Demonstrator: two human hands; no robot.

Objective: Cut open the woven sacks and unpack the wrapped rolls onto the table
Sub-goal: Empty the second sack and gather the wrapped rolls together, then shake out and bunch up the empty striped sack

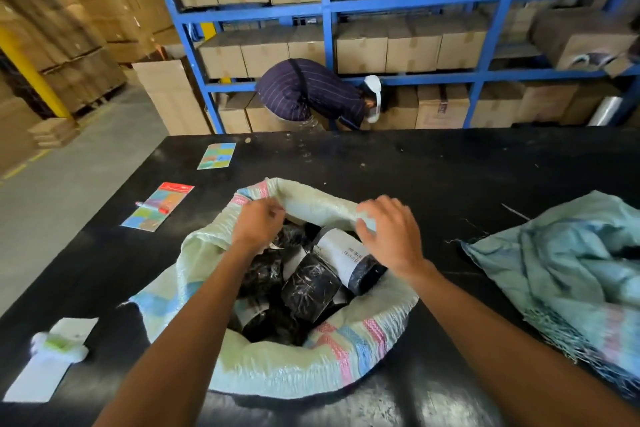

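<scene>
Woven sack (277, 357) stands open on the black desk (433, 177), wrapped rolls (311, 288) inside (labels partly visible), left hand (258, 222) and right hand (391, 236) both gripping its folded far rim.

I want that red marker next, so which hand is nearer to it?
Left. The left hand grips the far rim of the open sack, with the red marker out to its left on the table. The right hand holds the rim farther right.

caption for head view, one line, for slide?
Both hands roll down the open sack's rim, exposing wrapped rolls.
</scene>
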